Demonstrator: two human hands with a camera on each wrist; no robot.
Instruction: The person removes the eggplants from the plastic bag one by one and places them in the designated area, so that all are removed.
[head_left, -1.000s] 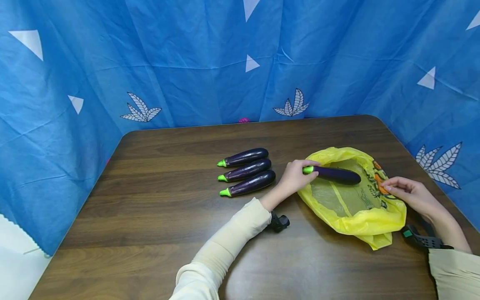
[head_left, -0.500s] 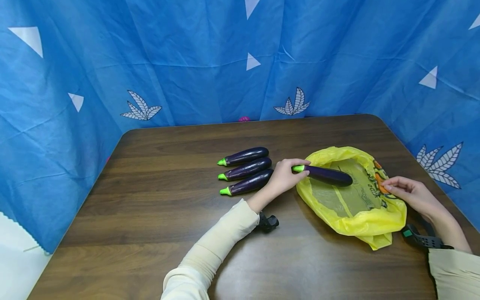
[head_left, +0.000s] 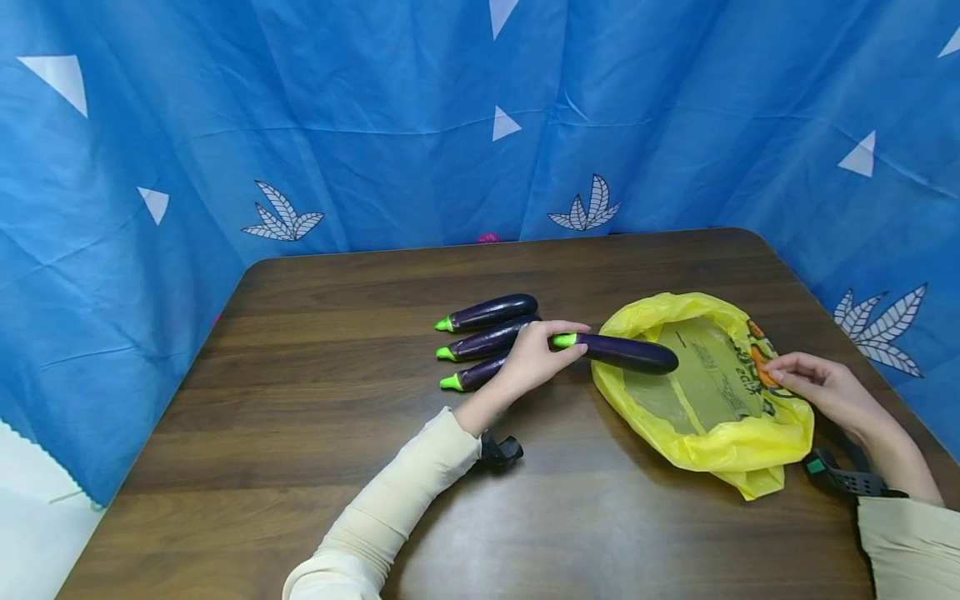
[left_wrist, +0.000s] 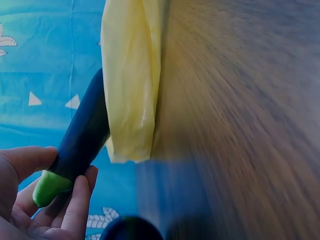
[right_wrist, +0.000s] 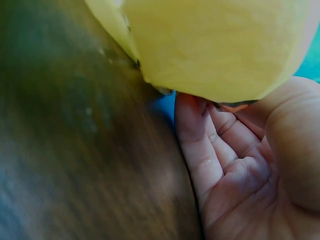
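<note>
An eggplant (head_left: 630, 352) with a green stem end is gripped near that end by my left hand (head_left: 536, 358). Its dark rounded tip reaches over the left rim of a yellow plastic bag (head_left: 690, 450), whose mouth is spread wide. In the left wrist view, thumb and fingers close round the eggplant (left_wrist: 82, 125) beside the upright bag wall (left_wrist: 130, 85). My right hand (head_left: 832, 392) pinches the bag's right edge, near an orange print. In the right wrist view the bag (right_wrist: 215, 50) hides those fingertips.
Three more eggplants lie side by side left of the bag: a far one (head_left: 493, 311), a middle one (head_left: 487, 340) and a near one (head_left: 480, 373), the last two partly behind my left hand. A blue curtain (head_left: 420, 125) hangs behind the wooden table (head_left: 300, 433).
My left hand has drawn the eggplant leftward, from over the bag's mouth to its left rim. The right hand and the bag have stayed in place.
</note>
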